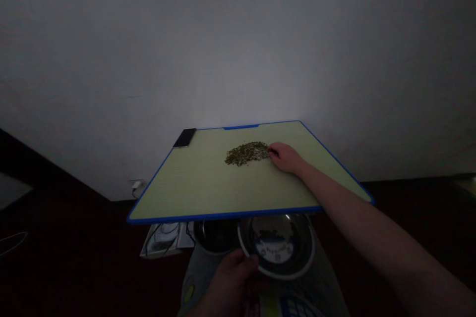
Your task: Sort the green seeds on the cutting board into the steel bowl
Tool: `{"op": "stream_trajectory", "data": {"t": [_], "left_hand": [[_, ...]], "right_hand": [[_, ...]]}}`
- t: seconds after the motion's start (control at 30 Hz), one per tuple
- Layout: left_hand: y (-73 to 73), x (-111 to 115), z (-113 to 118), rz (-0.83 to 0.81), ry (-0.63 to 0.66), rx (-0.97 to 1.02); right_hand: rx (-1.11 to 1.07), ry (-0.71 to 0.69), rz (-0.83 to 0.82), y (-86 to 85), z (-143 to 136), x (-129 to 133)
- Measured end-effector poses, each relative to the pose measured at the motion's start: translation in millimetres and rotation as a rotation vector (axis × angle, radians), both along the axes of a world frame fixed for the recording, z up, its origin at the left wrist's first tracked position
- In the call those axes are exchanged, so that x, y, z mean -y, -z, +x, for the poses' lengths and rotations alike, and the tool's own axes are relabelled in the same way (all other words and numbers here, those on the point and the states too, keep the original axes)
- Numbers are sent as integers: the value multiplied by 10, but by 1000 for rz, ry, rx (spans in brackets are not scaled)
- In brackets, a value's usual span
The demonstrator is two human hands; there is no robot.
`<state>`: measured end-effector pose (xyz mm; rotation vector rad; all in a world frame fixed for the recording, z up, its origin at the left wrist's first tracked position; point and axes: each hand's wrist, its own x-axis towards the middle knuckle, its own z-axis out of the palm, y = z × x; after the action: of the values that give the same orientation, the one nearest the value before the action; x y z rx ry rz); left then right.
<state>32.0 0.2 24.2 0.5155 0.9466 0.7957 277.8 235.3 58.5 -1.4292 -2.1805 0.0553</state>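
Observation:
A loose pile of small greenish-brown grains or seeds lies spread in a thin layer on the pale yellow-green table top with a blue edge. At the pile's right end is my right hand, its fingers curled together and touching the grains; what they pinch is hidden. Below the table's near edge my left hand grips the rim of a shiny metal bowl, thumb over the edge. Some dark bits and printed marks show at the bottom of this bowl.
A second, darker metal bowl sits to the left of the first, over my lap. A black phone lies at the table's far left corner. On the floor stands a white box with cables. The table's far edge meets a pale wall.

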Motion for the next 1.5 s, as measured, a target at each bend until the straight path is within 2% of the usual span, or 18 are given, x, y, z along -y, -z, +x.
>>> {"op": "stream_trajectory", "data": {"t": [0.27, 0.5, 0.73, 1.07, 1.5], "left_hand": [[60, -20, -18, -60, 3, -19], [-14, -9, -3, -48, 5, -29], [-8, 5, -2, -39, -12, -20], [-20, 14, 15, -32, -4, -7], [-39, 7, -1, -26, 2, -15]], "right_hand": [[-12, -40, 7, 15, -9, -13], [-23, -48, -14, -19, 5, 22], [-14, -25, -17, -11, 16, 9], [-12, -64, -19, -6, -4, 11], [-1, 67, -25, -42, 23, 33]]}}
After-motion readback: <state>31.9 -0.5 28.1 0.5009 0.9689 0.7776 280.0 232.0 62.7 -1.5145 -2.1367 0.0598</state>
